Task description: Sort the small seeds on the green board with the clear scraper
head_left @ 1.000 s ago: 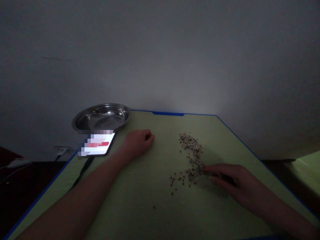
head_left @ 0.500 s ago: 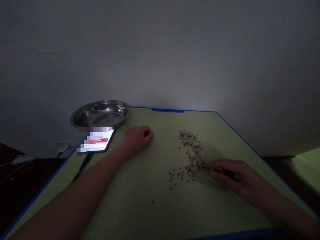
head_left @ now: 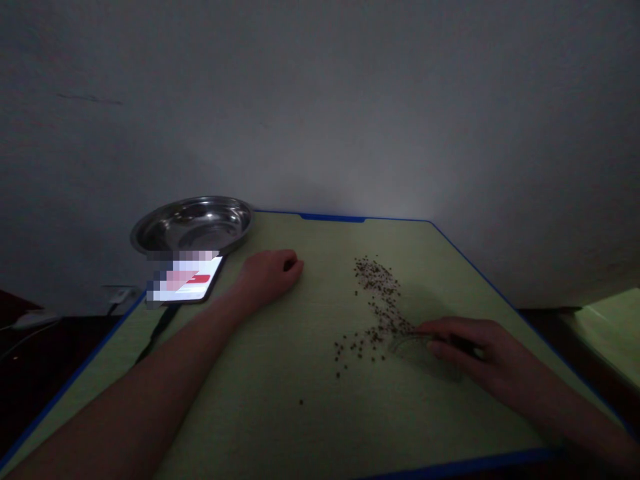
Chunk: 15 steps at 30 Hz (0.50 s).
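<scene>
Beans (head_left: 376,277) lie part clustered, part strewn; right of them, our right hand's (head_left: 487,343) fingers clamp a wire tool (head_left: 407,343); left, our left hand's (head_left: 265,272) fingers curl together.

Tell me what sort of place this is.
Probably a dim room at home: a small table against a plain wall, a metal basin and a lit phone on it.

Left forearm (head_left: 165,363) bare along its visible length, smooth outline, broad near camera, tapers to a narrow wrist (head_left: 237,300). Right forearm (head_left: 560,397) also bare, slim, same taper. Left hand (head_left: 273,270) ungloved, compact, rounded knuckles. Right hand (head_left: 463,343) ungloved too, slender thumb and index finger. Light's dim: nails, creases and any small skin marks can't be made out.
</scene>
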### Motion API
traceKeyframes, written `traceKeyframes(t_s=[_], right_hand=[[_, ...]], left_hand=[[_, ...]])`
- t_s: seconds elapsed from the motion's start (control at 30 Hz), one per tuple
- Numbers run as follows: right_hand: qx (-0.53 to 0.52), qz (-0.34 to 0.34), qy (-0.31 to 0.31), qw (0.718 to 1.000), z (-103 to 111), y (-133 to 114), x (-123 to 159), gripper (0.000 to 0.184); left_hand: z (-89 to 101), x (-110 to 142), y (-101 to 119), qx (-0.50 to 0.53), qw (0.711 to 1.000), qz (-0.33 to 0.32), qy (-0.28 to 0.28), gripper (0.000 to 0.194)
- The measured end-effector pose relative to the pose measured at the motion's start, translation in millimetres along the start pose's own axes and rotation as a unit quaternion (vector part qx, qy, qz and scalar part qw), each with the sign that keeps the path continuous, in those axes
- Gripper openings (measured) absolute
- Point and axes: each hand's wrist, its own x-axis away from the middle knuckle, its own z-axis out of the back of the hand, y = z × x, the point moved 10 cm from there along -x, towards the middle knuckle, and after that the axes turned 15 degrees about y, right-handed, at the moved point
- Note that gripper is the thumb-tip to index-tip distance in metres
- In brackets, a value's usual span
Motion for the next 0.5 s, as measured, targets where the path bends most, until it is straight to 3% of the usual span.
traceKeyframes(t_s=[0.5], right_hand=[[0.013, 0.012, -0.009, 1.000, -5.0, -2.8, 0.8, 0.026]], left_hand=[[0.2, -0.4, -1.1, -0.002, 1.000, 0.000, 0.005, 0.034]])
